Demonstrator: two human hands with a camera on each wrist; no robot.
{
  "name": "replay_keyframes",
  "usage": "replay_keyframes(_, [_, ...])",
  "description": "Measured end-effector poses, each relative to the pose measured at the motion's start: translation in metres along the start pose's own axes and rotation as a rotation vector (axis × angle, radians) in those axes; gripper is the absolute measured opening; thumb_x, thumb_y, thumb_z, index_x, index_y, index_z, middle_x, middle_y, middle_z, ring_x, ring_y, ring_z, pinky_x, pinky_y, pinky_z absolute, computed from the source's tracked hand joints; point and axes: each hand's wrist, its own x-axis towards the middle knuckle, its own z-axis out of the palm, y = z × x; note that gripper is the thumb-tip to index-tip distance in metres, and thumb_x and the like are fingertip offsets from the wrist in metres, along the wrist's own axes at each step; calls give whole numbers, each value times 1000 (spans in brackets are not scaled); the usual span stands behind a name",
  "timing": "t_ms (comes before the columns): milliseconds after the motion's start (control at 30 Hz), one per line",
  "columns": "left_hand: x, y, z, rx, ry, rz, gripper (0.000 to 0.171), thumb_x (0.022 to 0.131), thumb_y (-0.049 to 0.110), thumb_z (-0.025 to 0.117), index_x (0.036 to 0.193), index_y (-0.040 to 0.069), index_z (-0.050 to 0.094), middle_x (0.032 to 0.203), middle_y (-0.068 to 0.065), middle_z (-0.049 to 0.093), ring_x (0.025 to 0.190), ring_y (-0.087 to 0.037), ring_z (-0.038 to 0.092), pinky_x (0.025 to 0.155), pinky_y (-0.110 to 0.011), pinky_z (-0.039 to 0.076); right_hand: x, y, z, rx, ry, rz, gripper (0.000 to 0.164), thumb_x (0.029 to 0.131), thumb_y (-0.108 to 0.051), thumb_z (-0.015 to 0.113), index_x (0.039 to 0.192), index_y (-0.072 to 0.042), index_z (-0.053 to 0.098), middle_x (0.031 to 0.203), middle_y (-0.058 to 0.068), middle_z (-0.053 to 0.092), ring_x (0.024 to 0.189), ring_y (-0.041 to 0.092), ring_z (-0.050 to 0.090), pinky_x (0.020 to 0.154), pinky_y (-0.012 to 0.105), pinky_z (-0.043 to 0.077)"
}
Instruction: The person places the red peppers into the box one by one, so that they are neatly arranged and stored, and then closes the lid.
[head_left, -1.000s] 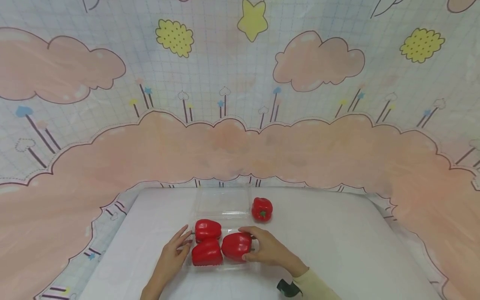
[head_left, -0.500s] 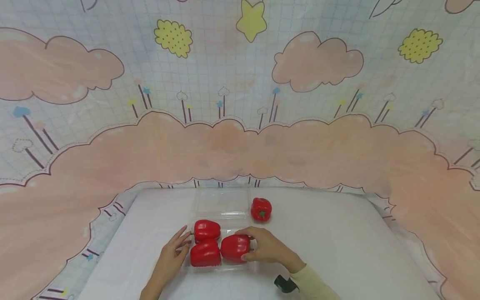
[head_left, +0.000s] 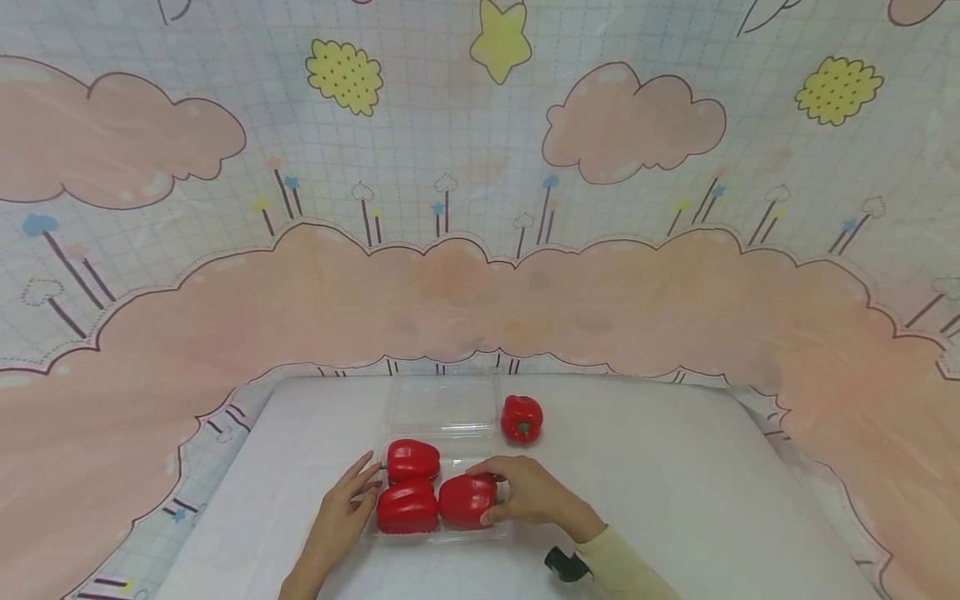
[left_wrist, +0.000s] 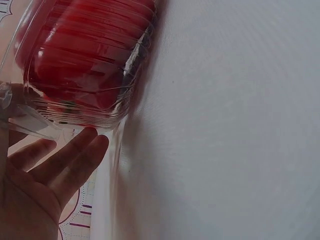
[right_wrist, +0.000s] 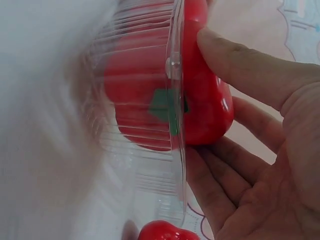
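A clear plastic clamshell box (head_left: 480, 534) holds three red bell peppers in its base, two stacked front to back on the left. My right hand (head_left: 536, 492) grips the bell pepper on the right (head_left: 467, 502), thumb in front and fingers behind. In the right wrist view this bell pepper (right_wrist: 210, 107) sits partly below the box's rim, its green stem seen through the clear wall. My left hand (head_left: 341, 512) rests against the box's left side beside the rear-left bell pepper (head_left: 413, 460) and front-left bell pepper (head_left: 407, 506). Its fingers are extended on the outer wall in the left wrist view.
The box's lid (head_left: 446, 404) lies open toward the back. Another red bell pepper (head_left: 522, 419) stands on the white table (head_left: 660, 467) to the right of the lid. A dark green object (head_left: 566, 566) is by the right sleeve. Behind hangs a patterned cloth (head_left: 480, 292).
My right hand has moved the gripped bell pepper slightly toward the front and left. The front-left bell pepper has shifted a little left. My left hand has hardly moved.
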Motion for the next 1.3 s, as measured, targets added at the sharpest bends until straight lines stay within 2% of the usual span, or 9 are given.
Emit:
replay_keyframes(467, [0,1,-1,-2,6,6,43,93,1,60,136,3,58,152,-14,46,113,-31,67,81,-31,62,0,1,2,-37,-12,-8,62,73,-32,86,130,-32,61,121,-12,65,111,8,57,85,21,57])
replay_keyframes(667, [0,1,-1,-4,11,11,43,92,0,60,135,2,58,151,-15,46,112,-32,68,80,-30,62,0,0,1,-31,-22,18,56,77,-35,82,129,-32,61,120,-13,64,111,9,57,85,24,58])
replay_keyframes(967, [-2,1,-3,-17,15,18,43,92,-1,59,135,1,57,152,-15,46,112,-33,67,82,-30,62,2,-4,5,-117,-28,-2,53,80,-36,80,130,-34,61,123,-14,65,111,7,57,91,29,57])
replay_keyframes(1167, [-2,0,-2,-22,10,15,43,92,-1,59,135,2,57,151,-15,46,112,-32,67,82,-31,62,0,-2,5,-49,-5,17,57,78,-34,81,131,-29,61,123,-10,65,112,10,58,87,25,58])
replay_keyframes(1300, [-2,-2,0,-19,8,13,42,92,0,60,135,1,58,152,-14,45,112,-31,67,82,-29,62,-2,1,3,13,9,19,58,79,-35,80,132,-26,60,125,-7,64,112,13,58,87,28,59])
